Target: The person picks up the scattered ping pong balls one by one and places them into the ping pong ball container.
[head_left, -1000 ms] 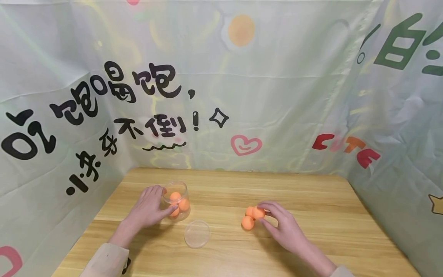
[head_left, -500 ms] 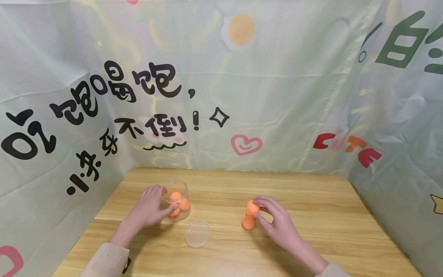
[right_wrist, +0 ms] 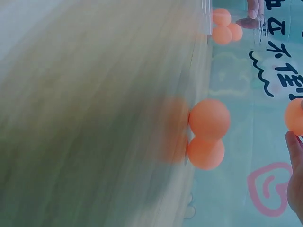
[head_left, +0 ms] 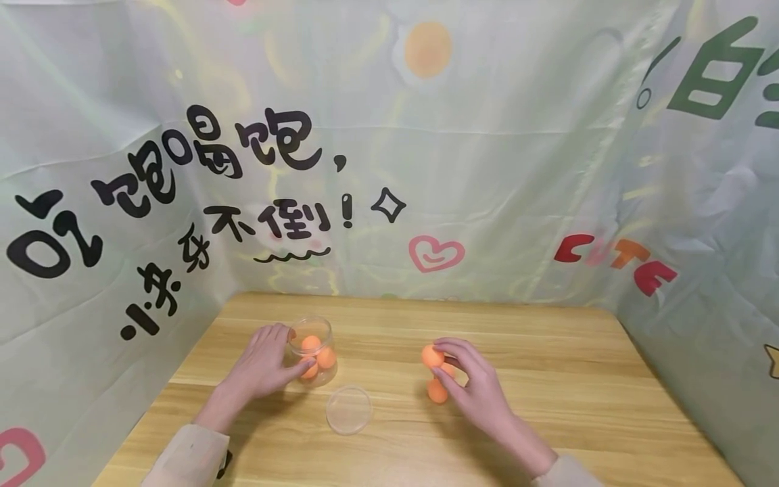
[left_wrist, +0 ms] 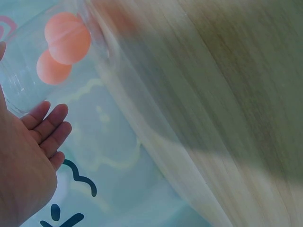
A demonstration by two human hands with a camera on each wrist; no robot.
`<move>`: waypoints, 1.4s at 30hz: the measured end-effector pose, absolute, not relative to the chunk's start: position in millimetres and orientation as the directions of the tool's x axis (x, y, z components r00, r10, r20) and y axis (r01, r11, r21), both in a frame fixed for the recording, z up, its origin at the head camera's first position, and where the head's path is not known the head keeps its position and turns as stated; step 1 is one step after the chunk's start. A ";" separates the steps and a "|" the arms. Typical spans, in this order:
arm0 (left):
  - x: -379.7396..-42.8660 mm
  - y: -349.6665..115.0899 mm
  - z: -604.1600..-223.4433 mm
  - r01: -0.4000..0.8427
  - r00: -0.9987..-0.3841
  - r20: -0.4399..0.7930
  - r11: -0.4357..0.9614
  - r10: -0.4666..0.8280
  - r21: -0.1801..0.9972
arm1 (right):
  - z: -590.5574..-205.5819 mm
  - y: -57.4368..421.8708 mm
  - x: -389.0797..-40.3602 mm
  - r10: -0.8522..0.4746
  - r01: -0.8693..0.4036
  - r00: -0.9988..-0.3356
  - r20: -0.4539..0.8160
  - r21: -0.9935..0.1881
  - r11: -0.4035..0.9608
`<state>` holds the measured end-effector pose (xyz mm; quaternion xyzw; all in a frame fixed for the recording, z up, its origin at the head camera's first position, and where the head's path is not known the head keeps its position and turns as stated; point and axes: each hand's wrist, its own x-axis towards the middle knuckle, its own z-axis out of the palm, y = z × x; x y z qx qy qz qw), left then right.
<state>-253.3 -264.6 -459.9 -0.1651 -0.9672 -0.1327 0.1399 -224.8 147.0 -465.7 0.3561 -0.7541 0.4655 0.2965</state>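
Note:
At the left of the table stands an open clear jar [head_left: 329, 338] with several orange ping-pong balls [head_left: 326, 358] in it. My left hand [head_left: 262, 362] holds the jar from its left side, thumb in front and fingers behind. Between thumb and fingers of my right hand [head_left: 477, 389] is a ping-pong ball [head_left: 432, 355], lifted off the table. Below it two more balls [head_left: 437, 390] rest on the wood, touching each other in the right wrist view. The rear one is partly covered by my hand. In the left wrist view the jar [left_wrist: 21, 87] shows beyond the fingers.
A round clear lid [head_left: 349, 410] lies flat on the wooden table [head_left: 377, 338], just in front of the jar and to its right. Printed fabric [head_left: 511, 169] hangs behind the table and along both sides.
My right hand has lifted one ball off the group of balls and carried it left and a little away from me. The left hand and jar stay in place.

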 end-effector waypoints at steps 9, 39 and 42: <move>-253.6 -263.7 -459.6 0.357 -0.905 0.319 0.911 0.282 0.208 | -463.4 133.0 -227.5 -0.246 -0.801 -0.593 0.767 -0.530 0.279; -252.7 -264.0 -459.9 0.380 -0.889 0.351 0.902 0.295 0.204 | -448.7 86.7 -241.5 -0.269 -0.845 -0.534 0.802 -0.503 0.178; -252.7 -264.3 -460.3 0.388 -0.881 0.367 0.900 0.300 0.196 | -446.5 81.7 -241.7 -0.279 -0.847 -0.532 0.799 -0.506 0.165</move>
